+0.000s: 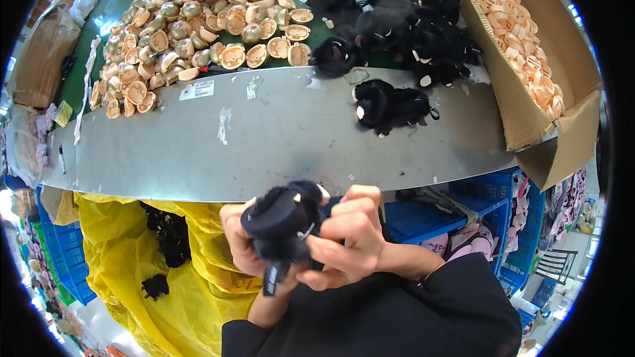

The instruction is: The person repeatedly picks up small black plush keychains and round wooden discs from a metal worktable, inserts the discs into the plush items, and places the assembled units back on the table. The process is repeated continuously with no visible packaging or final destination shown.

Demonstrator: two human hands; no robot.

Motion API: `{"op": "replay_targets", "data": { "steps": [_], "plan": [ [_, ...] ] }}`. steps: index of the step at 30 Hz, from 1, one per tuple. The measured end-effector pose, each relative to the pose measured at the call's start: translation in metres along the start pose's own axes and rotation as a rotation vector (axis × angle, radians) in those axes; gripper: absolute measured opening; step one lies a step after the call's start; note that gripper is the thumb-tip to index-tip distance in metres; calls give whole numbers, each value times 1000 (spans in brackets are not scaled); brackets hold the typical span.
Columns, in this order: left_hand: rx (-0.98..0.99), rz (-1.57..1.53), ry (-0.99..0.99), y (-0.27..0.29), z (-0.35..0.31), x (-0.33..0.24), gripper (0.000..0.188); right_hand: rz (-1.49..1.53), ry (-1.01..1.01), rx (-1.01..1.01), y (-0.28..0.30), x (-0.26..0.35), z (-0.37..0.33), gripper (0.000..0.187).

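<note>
Between my two hands, just off the table's front edge, is a small black plush toy (281,221) with a black fabric tag hanging from its lower end. My left hand (239,241) wraps round its left side, the fingers partly hidden behind it. With bent fingers my right hand (350,238) pinches the toy's right side, close to a small pale bit; what exactly the fingertips grip is hidden. Another black plush toy (390,107) lies by itself on the grey table (278,135), with pale parts and a small loop at its right end.
At the far left is a heap of tan and gold plastic half shells (198,23). Several black plush toys (397,23) are piled at the back right, beside a cardboard box (493,59) of pale curved strips. A yellow bag (205,284) holding black pieces hangs below left; blue crates (417,218) stand below right.
</note>
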State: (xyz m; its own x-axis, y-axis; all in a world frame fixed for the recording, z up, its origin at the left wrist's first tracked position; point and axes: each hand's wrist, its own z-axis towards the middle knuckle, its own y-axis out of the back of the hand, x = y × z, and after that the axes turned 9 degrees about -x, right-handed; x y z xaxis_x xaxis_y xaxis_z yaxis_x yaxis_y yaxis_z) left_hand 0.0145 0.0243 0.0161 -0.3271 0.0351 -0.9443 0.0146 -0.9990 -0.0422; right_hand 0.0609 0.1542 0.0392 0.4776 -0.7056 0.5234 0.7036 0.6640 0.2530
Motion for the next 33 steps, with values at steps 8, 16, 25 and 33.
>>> {"op": "replay_targets", "data": {
  "steps": [8, 16, 25, 33],
  "plan": [
    [122, -578, 452, -10, 7, -21, 60, -40, 39, 32, 0, -23, -6, 17],
    [333, -261, 506, -2, 16, -20, 44, -46, 157, 221, 22, -39, -13, 14],
    [254, -163, 346, -10, 5, -13, 55, -721, 14, 141, 168, -128, 105, 28],
    [83, -185, 331, -4, 7, -12, 57, -1505, -455, 613, 440, -356, 177, 66]
  ]
}}
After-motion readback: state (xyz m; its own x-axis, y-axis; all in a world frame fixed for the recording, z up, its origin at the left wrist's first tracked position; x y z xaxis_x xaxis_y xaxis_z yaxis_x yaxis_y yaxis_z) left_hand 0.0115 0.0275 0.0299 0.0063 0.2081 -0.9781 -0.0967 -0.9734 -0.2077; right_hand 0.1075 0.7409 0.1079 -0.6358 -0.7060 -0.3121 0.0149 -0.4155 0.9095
